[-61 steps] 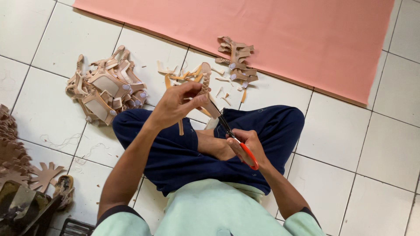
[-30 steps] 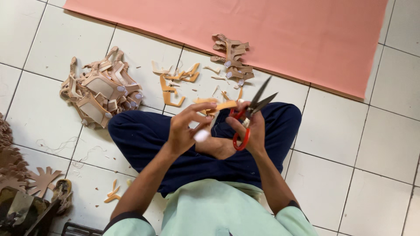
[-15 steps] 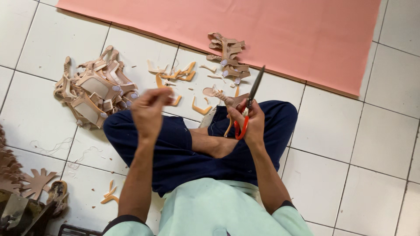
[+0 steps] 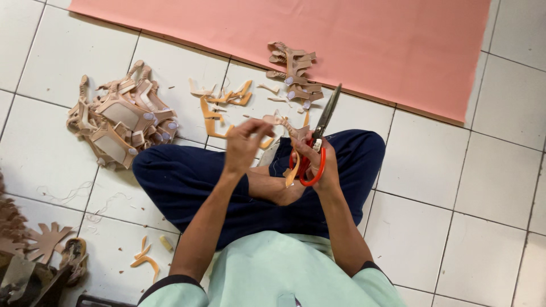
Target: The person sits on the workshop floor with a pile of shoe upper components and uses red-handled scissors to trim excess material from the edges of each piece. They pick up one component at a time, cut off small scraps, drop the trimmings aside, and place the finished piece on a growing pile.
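Observation:
I sit cross-legged on a white tiled floor in dark blue trousers. My right hand [image 4: 319, 166] grips scissors [image 4: 324, 122] by their red handles, with the dark blades closed and pointing up and away. My left hand [image 4: 243, 143] is raised just to the left of them. Its fingertips pinch a small tan cut-out piece [image 4: 287, 126] that reaches across to the scissors. A tan strip hangs down beside the red handles.
A large pink sheet [image 4: 352, 40] lies on the floor ahead. A pile of tan cut pieces [image 4: 119, 122] sits at my left, a smaller stack [image 4: 294, 71] by the sheet's edge, loose orange-tan scraps [image 4: 219, 108] between them. Brown cut-outs [image 4: 42, 241] lie at lower left.
My left hand moved right from beside my left knee to the piece at the scissors. The scissor blades, open a second ago, are closed now.

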A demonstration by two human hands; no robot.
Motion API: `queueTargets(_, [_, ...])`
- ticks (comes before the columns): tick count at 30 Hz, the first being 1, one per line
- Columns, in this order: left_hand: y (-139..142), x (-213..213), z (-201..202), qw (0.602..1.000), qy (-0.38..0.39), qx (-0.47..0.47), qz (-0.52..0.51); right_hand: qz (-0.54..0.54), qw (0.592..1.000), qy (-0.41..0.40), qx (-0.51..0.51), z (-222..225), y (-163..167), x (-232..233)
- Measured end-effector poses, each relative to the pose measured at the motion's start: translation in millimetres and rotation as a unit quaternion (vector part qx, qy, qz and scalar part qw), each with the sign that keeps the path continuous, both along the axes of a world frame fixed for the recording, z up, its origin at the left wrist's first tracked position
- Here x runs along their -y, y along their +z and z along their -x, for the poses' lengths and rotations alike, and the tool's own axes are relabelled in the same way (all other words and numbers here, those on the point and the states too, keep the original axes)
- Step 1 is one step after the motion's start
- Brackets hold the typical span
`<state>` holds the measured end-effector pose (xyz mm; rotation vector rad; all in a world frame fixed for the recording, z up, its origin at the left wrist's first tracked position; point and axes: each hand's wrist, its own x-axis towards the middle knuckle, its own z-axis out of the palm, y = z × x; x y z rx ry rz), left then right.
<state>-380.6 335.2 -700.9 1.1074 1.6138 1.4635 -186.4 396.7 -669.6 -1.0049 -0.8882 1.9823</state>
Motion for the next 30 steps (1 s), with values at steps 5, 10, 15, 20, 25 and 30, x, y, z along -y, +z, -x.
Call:
queueTargets(5, [-16, 13, 42, 0.980, 0.189, 0.040, 0.038, -0.032, 0.998, -0.056, -0.007, -9, -9, -6])
queueTargets(10, [-19, 15, 13, 0.997, 0.078, -0.007, -0.007, 0.033, 0.997, -0.035, -0.056, -8, -26, -3])
queueTargets(15, [1, -5, -21, 0.983, -0.064, 0.115, -0.128, 0.210, 0.963, 0.025, -0.164, -7, -46, 6])
queueTargets(20, [26, -3, -26, 0.995, -0.064, 0.071, -0.030, 0.296, 0.914, 0.070, -0.269, -4, -52, 7])
queueTargets(25, [45, 15, -31, 0.988, -0.034, -0.118, -0.089, 0.089, 0.990, -0.010, -0.108, 3, -25, 19])
queueTargets(30, [53, 25, -35, 0.997, 0.005, -0.072, 0.017, -0.034, 0.998, -0.029, -0.041, 9, 4, 30])
